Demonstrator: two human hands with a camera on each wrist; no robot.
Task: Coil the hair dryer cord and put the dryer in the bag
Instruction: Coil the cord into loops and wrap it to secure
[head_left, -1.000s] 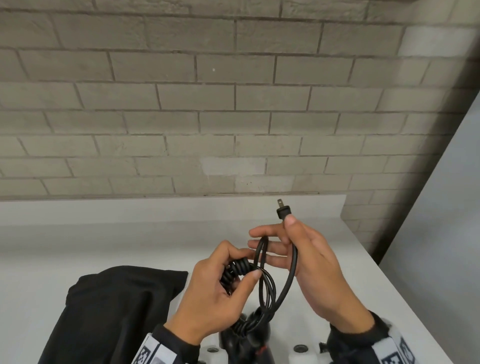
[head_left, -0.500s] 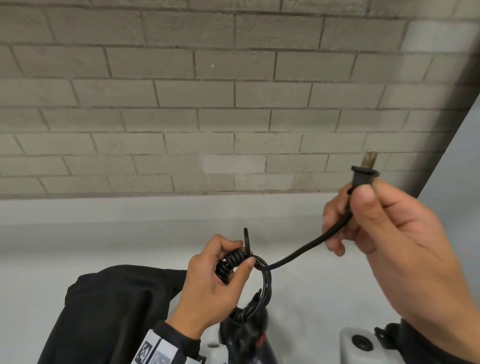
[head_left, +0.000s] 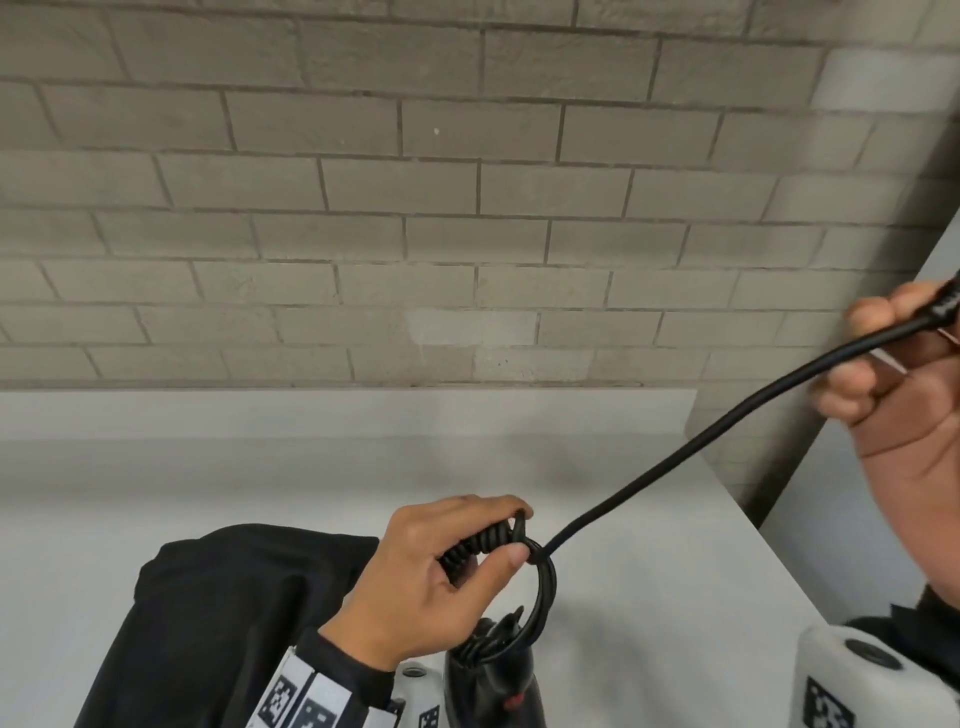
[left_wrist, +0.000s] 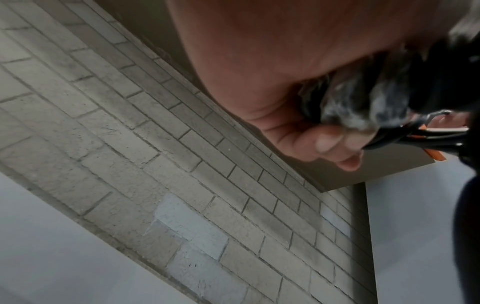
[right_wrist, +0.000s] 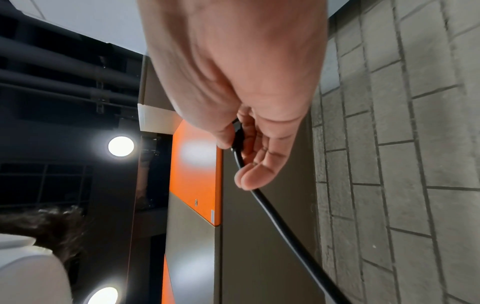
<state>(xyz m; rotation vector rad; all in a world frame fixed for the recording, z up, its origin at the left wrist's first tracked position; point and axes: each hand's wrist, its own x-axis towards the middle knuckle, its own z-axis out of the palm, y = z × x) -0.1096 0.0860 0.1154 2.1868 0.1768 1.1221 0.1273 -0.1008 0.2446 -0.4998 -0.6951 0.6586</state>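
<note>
My left hand (head_left: 431, 577) grips the black coiled bundle of cord (head_left: 480, 545) between thumb and fingers, low in the head view. Just below it stands the black hair dryer (head_left: 493, 686), cut off by the bottom edge. From the bundle a straight run of cord (head_left: 675, 457) stretches taut up to the right. My right hand (head_left: 893, 374) pinches its plug end at the right edge; in the right wrist view the cord (right_wrist: 262, 197) passes between thumb and fingers (right_wrist: 249, 176). The black bag (head_left: 223, 623) lies crumpled on the table, left of my left hand.
The white table (head_left: 649, 597) runs to a low white ledge under a grey brick wall (head_left: 467, 208). The table's right edge falls off near my right arm. White wrist-camera housings (head_left: 857, 675) sit at the bottom of the head view.
My right hand has pulled the plug end up and far to the right, drawing the cord through the loop and straightening it. My left hand kept its grip on the coil.
</note>
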